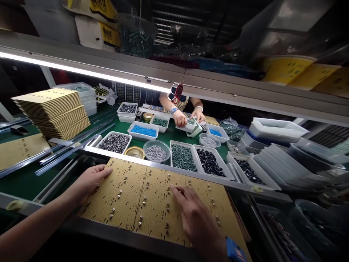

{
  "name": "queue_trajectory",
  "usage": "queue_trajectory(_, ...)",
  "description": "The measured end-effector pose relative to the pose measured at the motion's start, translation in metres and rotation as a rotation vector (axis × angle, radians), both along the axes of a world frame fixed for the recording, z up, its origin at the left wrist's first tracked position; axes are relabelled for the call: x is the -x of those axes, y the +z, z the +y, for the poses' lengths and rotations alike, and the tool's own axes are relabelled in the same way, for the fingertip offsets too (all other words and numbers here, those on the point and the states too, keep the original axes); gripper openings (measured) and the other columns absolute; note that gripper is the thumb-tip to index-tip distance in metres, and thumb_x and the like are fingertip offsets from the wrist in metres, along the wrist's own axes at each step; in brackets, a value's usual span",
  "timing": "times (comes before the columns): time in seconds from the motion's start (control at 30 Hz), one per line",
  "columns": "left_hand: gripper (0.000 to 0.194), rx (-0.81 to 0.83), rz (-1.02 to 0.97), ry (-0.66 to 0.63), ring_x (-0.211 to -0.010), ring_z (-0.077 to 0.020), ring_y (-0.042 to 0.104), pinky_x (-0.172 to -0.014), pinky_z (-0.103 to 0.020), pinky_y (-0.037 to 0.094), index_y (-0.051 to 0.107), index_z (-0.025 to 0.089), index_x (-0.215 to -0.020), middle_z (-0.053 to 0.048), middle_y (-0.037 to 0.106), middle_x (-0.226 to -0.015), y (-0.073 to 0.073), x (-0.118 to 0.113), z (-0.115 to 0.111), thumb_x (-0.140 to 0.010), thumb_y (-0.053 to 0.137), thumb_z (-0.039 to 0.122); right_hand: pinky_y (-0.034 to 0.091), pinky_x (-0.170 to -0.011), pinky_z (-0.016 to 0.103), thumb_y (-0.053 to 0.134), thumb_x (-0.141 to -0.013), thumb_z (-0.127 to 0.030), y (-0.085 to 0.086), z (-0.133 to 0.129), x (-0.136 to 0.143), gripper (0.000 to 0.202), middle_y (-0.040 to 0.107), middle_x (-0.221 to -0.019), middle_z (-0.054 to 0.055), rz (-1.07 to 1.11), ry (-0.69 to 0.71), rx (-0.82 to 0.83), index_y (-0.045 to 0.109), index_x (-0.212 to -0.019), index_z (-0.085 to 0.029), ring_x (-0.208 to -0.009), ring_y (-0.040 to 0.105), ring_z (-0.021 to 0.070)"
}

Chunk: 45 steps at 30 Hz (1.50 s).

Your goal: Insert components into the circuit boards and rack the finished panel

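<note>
Tan circuit boards (156, 214) lie side by side before me, dotted with holes and small round metal parts in rows. My left hand (91, 180) is closed on the boards' left edge, its fingertips over the top left corner. My right hand (195, 211), with a blue band at the wrist, is over the middle of the boards. Its fingers are bunched, the index fingertip beside a metal part (168, 177); whatever it may pinch is hidden. Just beyond the boards stand a tray of green components (184, 157), a tray of black components (210, 162) and a bowl of grey parts (156, 153).
A tall stack of tan boards (54, 112) stands at left beside clear plastic rails (68, 153). Across the bench, a co-worker's hands (188, 118) handle a pale container. White bins (272, 156) are piled at right. A lit shelf (136, 69) crosses overhead; red scissors (178, 93) hang from it.
</note>
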<state>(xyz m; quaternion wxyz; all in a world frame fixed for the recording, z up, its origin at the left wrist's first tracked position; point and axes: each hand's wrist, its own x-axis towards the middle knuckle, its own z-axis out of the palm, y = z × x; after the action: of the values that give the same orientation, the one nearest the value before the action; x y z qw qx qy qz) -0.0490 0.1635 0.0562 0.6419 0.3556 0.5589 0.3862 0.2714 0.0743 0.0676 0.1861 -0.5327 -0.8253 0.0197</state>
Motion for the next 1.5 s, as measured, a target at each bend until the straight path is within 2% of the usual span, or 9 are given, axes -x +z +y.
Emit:
queue_trajectory(0.5, 0.03, -0.116, -0.017, -0.001, -0.071, -0.026, 0.073, -0.066, -0.036, 0.059, 0.065, 0.015, -0.097, -0.008, 0.076, -0.078, -0.01, 0.003, 0.004, -0.08, 0.074, 0.039, 0.059, -0.094, 0.048, 0.034, -0.071, 0.006, -0.021, 0.005, -0.012, 0.07, 0.066, -0.125, 0.016, -0.18, 0.061, -0.113, 0.063, -0.132, -0.012, -0.117, 0.062, 0.0299)
queue_trajectory(0.6, 0.033, -0.131, -0.001, -0.015, -0.075, -0.0273, 0.072, -0.068, -0.037, 0.058, 0.064, 0.014, -0.098, -0.008, 0.076, -0.079, -0.011, 0.004, 0.005, -0.08, 0.072, 0.041, 0.057, -0.098, 0.045, 0.036, -0.077, 0.003, -0.018, 0.006, -0.012, 0.066, 0.066, -0.128, 0.014, -0.14, 0.036, -0.099, 0.059, -0.136, -0.015, -0.118, 0.063, 0.0276)
queue_trajectory(0.73, 0.036, -0.142, 0.032, -0.033, -0.077, -0.0267, 0.071, -0.07, -0.037, 0.056, 0.063, 0.013, -0.1, -0.009, 0.075, -0.082, -0.011, 0.006, 0.007, -0.082, 0.07, 0.044, 0.057, -0.099, 0.041, 0.044, -0.095, -0.017, -0.008, 0.01, -0.013, 0.045, 0.067, -0.13, 0.011, -0.055, -0.004, -0.045, 0.057, -0.138, -0.02, -0.119, 0.064, 0.0261)
queue_trajectory(0.87, 0.046, -0.125, 0.087, -0.055, -0.084, -0.0299, 0.071, -0.071, -0.039, 0.054, 0.063, 0.012, -0.1, -0.012, 0.075, -0.09, -0.008, 0.014, 0.007, -0.078, 0.073, 0.051, 0.06, -0.09, 0.041, 0.047, -0.097, -0.029, 0.001, 0.02, -0.011, 0.03, 0.07, -0.12, 0.01, -0.015, 0.01, -0.094, 0.068, -0.118, -0.022, -0.109, 0.068, 0.0271)
queue_trajectory(0.97, 0.052, -0.138, 0.058, -0.099, -0.097, -0.0315, 0.07, -0.083, -0.041, 0.053, 0.062, 0.012, -0.106, -0.015, 0.074, -0.103, -0.007, 0.024, 0.002, -0.073, 0.078, 0.05, 0.06, -0.086, 0.039, 0.05, -0.097, -0.03, 0.008, 0.033, -0.005, 0.026, 0.071, -0.116, 0.008, -0.024, 0.084, -0.126, 0.067, -0.115, -0.023, -0.105, 0.069, 0.0261)
queue_trajectory(1.1, 0.062, -0.153, -0.036, -0.17, -0.101, -0.0318, 0.07, -0.09, -0.043, 0.054, 0.057, 0.012, -0.113, -0.018, 0.074, -0.111, -0.008, 0.032, -0.008, -0.063, 0.085, 0.035, 0.057, -0.086, 0.036, 0.051, -0.098, -0.028, 0.022, 0.062, 0.018, 0.02, 0.069, -0.112, 0.008, 0.012, 0.175, -0.081, 0.065, -0.11, -0.022, -0.101, 0.068, 0.0236)
queue_trajectory(1.27, 0.06, -0.225, -0.008, -0.181, -0.099, -0.031, 0.071, -0.09, -0.044, 0.055, 0.055, 0.011, -0.116, -0.018, 0.074, -0.108, -0.015, 0.035, -0.01, -0.066, 0.079, 0.033, 0.054, -0.084, 0.036, 0.048, -0.098, -0.017, 0.036, 0.123, 0.06, 0.019, 0.068, -0.103, 0.009, -0.037, 0.228, 0.05, 0.066, -0.103, -0.015, -0.093, 0.065, 0.0214)
queue_trajectory(1.4, 0.064, -0.277, 0.162, -0.128, -0.092, -0.0314, 0.071, -0.084, -0.045, 0.055, 0.051, 0.011, -0.126, -0.014, 0.073, -0.1, -0.017, 0.045, -0.015, -0.075, 0.076, 0.04, 0.053, -0.084, 0.035, 0.052, -0.095, -0.01, 0.031, 0.186, 0.091, 0.016, 0.069, -0.099, 0.008, -0.165, 0.252, 0.117, 0.067, -0.099, -0.014, -0.091, 0.064, 0.0192)
queue_trajectory(1.5, 0.048, -0.48, 0.448, 0.052, -0.097, -0.0275, 0.069, -0.086, -0.041, 0.054, 0.054, 0.02, -0.127, -0.009, 0.072, -0.106, -0.016, 0.054, -0.039, -0.086, 0.067, 0.04, 0.055, -0.083, 0.035, 0.059, -0.095, -0.016, 0.02, 0.225, 0.113, 0.008, 0.069, -0.098, 0.004, -0.275, 0.31, 0.227, 0.067, -0.096, -0.015, -0.089, 0.065, 0.0169)
